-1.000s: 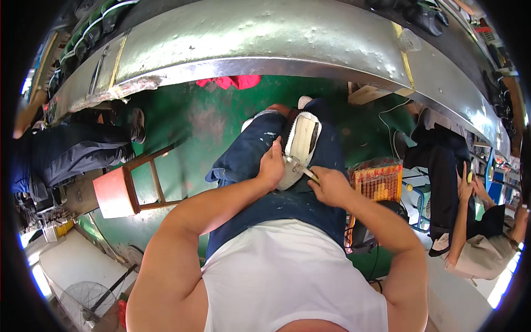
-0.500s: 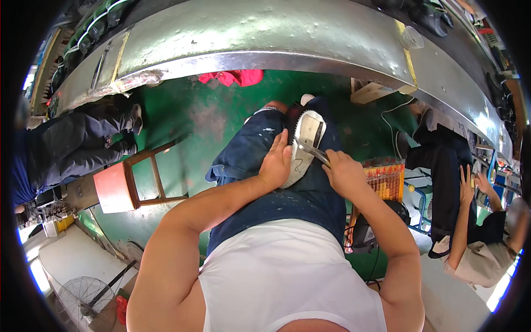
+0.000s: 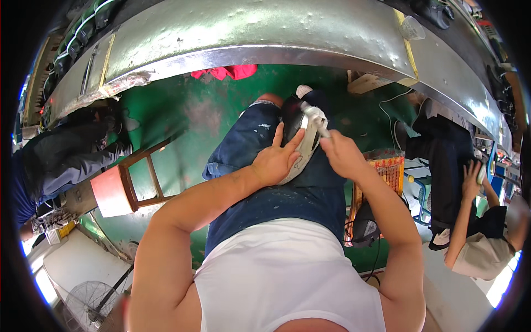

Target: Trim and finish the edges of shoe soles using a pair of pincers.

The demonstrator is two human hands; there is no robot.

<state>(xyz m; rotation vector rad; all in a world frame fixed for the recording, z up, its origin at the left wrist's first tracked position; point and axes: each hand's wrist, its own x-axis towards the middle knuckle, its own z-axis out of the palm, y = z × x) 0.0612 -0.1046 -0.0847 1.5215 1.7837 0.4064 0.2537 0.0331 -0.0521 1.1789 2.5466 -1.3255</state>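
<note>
An upturned shoe without an outsole lies across my lap, its pale underside up and its toe end pointing away from me. Dark upper material shows on its far left side, and a whitish jagged edge rims the toe. My left hand steadies the shoe from the left, two fingers spread and the others bent against it. Closed around a handle, my right hand works pincers at the toe end. Motion blurs their metal head.
A dented metal bench runs across the far side. At left lies a stool; a fan stands behind it. An orange beaded seat cover is at right, near a co-worker's arm. Red cloth lies under the bench.
The pincers have moved from the middle of the sole to the toe end. The shoe has tilted, showing more dark upper. My left hand's fingers have spread.
</note>
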